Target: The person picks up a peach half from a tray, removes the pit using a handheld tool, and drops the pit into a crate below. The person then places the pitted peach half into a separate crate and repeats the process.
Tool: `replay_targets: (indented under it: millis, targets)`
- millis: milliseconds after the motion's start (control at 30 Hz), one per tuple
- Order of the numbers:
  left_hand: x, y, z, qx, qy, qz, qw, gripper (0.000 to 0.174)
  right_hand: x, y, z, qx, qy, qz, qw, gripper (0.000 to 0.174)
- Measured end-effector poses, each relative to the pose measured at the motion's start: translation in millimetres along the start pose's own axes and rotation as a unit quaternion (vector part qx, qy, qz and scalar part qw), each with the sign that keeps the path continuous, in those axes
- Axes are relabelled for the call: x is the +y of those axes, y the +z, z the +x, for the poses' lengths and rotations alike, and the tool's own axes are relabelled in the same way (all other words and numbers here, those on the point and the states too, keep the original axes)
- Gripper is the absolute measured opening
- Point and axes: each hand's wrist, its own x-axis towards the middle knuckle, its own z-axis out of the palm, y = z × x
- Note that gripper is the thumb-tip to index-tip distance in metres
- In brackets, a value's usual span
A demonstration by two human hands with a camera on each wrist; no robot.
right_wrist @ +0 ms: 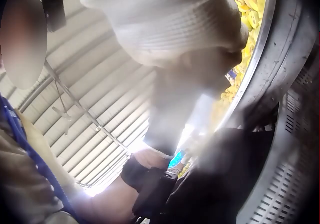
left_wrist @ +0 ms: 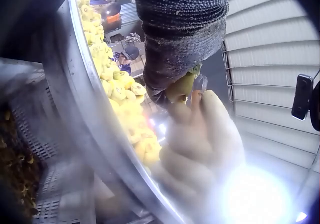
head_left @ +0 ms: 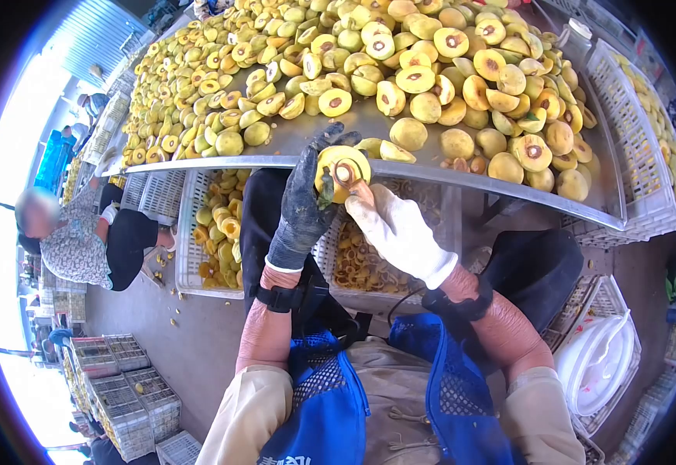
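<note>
My left hand [head_left: 305, 203], in a dark glove, holds a yellow peach half [head_left: 330, 160] above the near edge of the metal table, its cut face and brown pit turned up. My right hand [head_left: 402, 236], in a white glove, pinches a short tool with an orange-brown handle [head_left: 360, 193], its end right at the pit. In the left wrist view, a thin curved shiny end [left_wrist: 202, 82] of the tool shows beside the fruit. White glove fingers hide most of the handle. The right wrist view shows the gloves blurred, with the fruit hidden.
Halved peaches [head_left: 299, 46] are heaped on the metal table [head_left: 291, 139]. Below its edge stand a crate of peach pieces [head_left: 221, 225] and another of scraps [head_left: 376, 263]. A fruit crate [head_left: 632, 139] and a white bucket [head_left: 597, 364] are at right. Another person [head_left: 82, 240] sits at left.
</note>
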Motion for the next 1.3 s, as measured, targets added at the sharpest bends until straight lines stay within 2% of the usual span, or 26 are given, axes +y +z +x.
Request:
replay_targets:
  millis: [133, 233, 333, 467, 633, 733, 833, 867, 967, 1000, 1100, 1133, 1200, 1267, 1300]
  targets:
    - [-8.1, 5.1, 1.0, -0.002, -0.007, -0.034, 0.999, 0.063, -4.6, -1.9, -0.4, 0.008, -0.024, -0.112, 0.993, 0.033]
    - [0.9, 5.8, 0.6, 0.022, 0.023, 0.058, 0.998, 0.059, 8.6, 3.1, 1.2, 0.032, -0.069, -0.125, 0.989, 0.033]
    - [9.1, 11.5, -0.8, 0.04, 0.0, 0.0, 0.999, 0.05, 6.4, 0.6, 0.8, 0.021, -0.054, -0.16, 0.985, 0.032]
    - [-1.6, 26.2, -4.7, 0.119, 0.018, -0.034, 0.992, 0.033, 11.9, 5.1, -0.3, 0.019, -0.045, -0.121, 0.991, 0.031]
    - [-12.1, 31.1, -11.4, 0.144, -0.018, -0.17, 0.975, 0.034, 12.8, 8.5, -3.3, -0.032, 0.008, -0.043, 0.999, 0.032]
    - [-31.6, 14.9, -18.4, 0.075, 0.106, 0.031, 0.991, 0.032, 8.2, -0.4, -2.7, -0.09, -0.022, -0.045, 0.995, 0.035]
    - [-52.7, -0.4, -25.3, 0.066, 0.208, 0.258, 0.941, 0.041, -1.2, -8.1, -3.5, -0.171, 0.017, 0.048, 0.984, 0.04]
    - [-57.2, -5.0, -25.1, 0.042, 0.204, 0.231, 0.95, 0.055, 0.6, -5.1, -5.4, -0.184, 0.042, 0.131, 0.973, 0.042]
    - [-55.2, 0.8, -19.7, 0.017, 0.038, 0.023, 0.999, 0.051, -2.6, -2.5, -6.3, -0.204, 0.146, 0.275, 0.928, 0.044]
    - [-21.0, 6.1, -11.4, 0.048, -0.018, -0.104, 0.993, 0.042, -8.9, -3.7, -6.3, -0.201, 0.171, 0.297, 0.918, 0.045]
    - [-2.9, 24.0, -12.1, 0.164, 0.048, -0.044, 0.984, 0.04, -22.9, -7.1, -7.6, -0.194, 0.227, 0.347, 0.889, 0.048]
    - [-9.7, 32.2, -17.3, 0.195, -0.01, -0.097, 0.976, 0.042, -20.7, -5.7, -8.7, -0.194, 0.235, 0.355, 0.884, 0.049]
    - [-14.8, 31.2, -22.5, 0.195, -0.006, -0.081, 0.978, 0.041, -15.9, -1.3, -12.5, -0.196, 0.253, 0.368, 0.873, 0.046]
    - [-27.9, 22.6, -24.6, 0.18, 0.014, 0.091, 0.979, 0.036, -22.6, -3.1, -15.8, -0.205, 0.245, 0.324, 0.89, 0.043]
    - [-38.7, 19.3, -26.7, 0.158, 0.004, 0.061, 0.985, 0.035, -25.4, -2.6, -17.6, -0.211, 0.24, 0.302, 0.898, 0.041]
